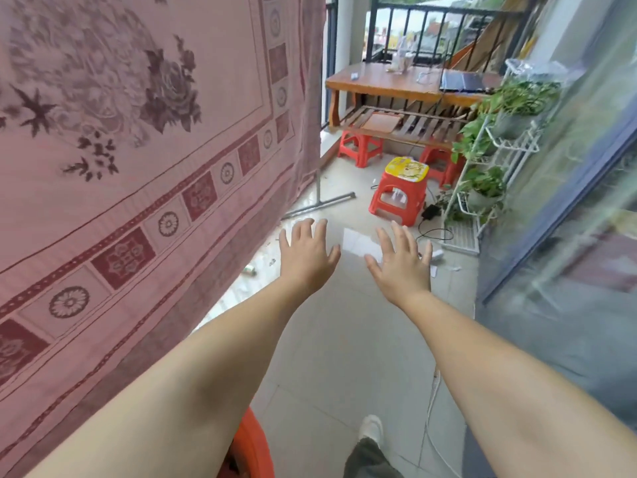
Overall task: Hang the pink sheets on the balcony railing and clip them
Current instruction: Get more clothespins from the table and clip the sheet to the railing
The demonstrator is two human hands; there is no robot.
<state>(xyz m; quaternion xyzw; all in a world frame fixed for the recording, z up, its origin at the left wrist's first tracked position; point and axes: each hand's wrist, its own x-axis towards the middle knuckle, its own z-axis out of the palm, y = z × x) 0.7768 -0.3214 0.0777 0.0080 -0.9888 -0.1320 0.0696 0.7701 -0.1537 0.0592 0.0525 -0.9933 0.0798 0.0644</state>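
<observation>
While both arms reach forward over the pale tiled floor (pixel 344 339), the left hand (pixel 306 251) and right hand (pixel 401 258) are apart, fingers spread, palms down, holding nothing. Neither touches the sheet.

Landmark = sheet (pixel 138 167): one pink sheet with a dark floral print and patterned border, hanging down the left side of view. What it hangs on is out of view. Grey metal bar (pixel 320 203) on the floor just past the sheet's far edge, looks like a rack foot.

Room: narrow balcony. Dark railing (pixel 431 32) at the far end beyond the sheet, glass sliding door (pixel 568 219) along the side opposite the sheet.

Counts:
- 1 wooden table (pixel 396 86) at the far end under the railing, slatted lower shelf, a laptop (pixel 463 81) on top
- 3 red stools beyond the sheet: one (pixel 360 148) below the table, one (pixel 437 167) partly hidden, nearest one (pixel 396 198) carries a yellow box (pixel 406 170)
- 1 white plant rack (pixel 499 150) against the door, several green potted plants, exact count unclear
- 1 black cable (pixel 434 232) on the floor by the rack
- 1 orange rim (pixel 255 446) at the sheet's near bottom corner, mostly cut off
- 1 white shoe (pixel 372 427) at the bottom edge

Small litter on the floor near the sheet's lower edge, too blurred to identify.
</observation>
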